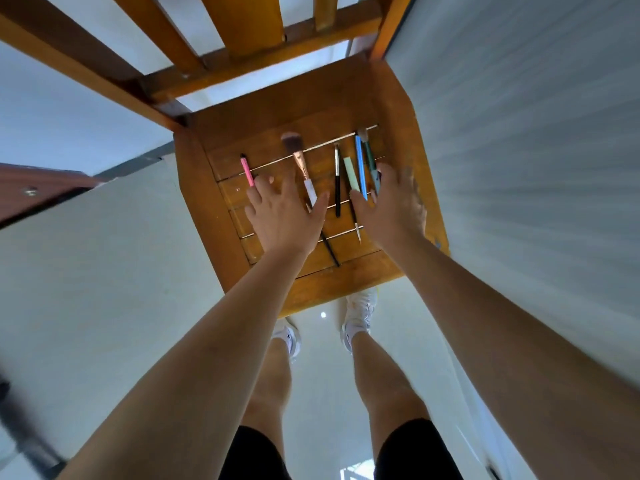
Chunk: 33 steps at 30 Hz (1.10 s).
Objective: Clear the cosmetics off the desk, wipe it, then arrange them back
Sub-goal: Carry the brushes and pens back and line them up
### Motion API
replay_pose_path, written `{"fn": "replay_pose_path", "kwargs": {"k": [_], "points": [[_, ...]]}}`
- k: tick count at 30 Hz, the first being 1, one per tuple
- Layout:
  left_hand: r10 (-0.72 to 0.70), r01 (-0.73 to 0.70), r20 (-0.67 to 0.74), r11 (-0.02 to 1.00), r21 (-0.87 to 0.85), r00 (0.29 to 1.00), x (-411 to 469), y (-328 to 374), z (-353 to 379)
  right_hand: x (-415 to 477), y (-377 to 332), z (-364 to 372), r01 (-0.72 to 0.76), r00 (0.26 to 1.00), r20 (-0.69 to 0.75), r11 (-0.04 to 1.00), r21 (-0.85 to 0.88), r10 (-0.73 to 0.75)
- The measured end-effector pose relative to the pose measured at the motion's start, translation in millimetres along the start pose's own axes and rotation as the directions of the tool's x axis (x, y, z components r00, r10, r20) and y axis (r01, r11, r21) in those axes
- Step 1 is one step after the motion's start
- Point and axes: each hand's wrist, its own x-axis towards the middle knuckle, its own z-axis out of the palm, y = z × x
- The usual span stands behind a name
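A person's left hand (282, 216) and right hand (391, 206) hover spread wide, gripping nothing, over cosmetics (337, 181) lined up on a wooden chair seat (391, 109). The powder brush (294, 147) lies at the left hand's 12 o'clock, a blue pencil (360, 161) at the right hand's 11 o'clock.

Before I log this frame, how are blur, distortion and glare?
Head view: wide-angle bending warps the chair; streaky blur on the white surface at right; brushes in the centre fairly sharp, left hand and right hand slightly soft; light even, one small glare spot on the floor.
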Motion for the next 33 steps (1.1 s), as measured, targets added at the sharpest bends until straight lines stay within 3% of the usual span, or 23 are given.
{"fn": "replay_pose_path", "kwargs": {"k": [5, 14, 21, 26, 33], "points": [[0.039, -0.058, -0.110, 0.983, -0.175, 0.993, 12.6, -6.0, 0.6, 11.3, -7.8, 6.4, -0.022, 1.000, 0.005, 0.986, 0.166, 0.022], [0.043, -0.054, -0.041, 0.939, -0.339, 0.998, 15.8, -16.9, -10.1, 7.6, -2.0, 2.2, -0.035, 0.999, -0.018, 0.938, 0.345, 0.044], [0.044, -0.051, -0.026, 0.920, -0.388, 0.999, 9.8, -23.2, -12.6, 12.8, -7.4, 6.5, -0.003, 0.998, 0.055, 0.951, 0.310, -0.015], [0.034, -0.050, -0.046, 0.912, -0.406, 0.998, 5.7, -29.6, -12.2, 14.8, -7.8, 12.9, -0.117, 0.993, 0.074, 0.912, 0.392, 0.095], [0.048, -0.089, -0.108, 0.902, -0.422, 0.993, -7.7, -36.8, -31.2, -1.7, -7.7, -4.7, -0.125, 0.992, 0.077, 0.883, 0.453, 0.101]]}}
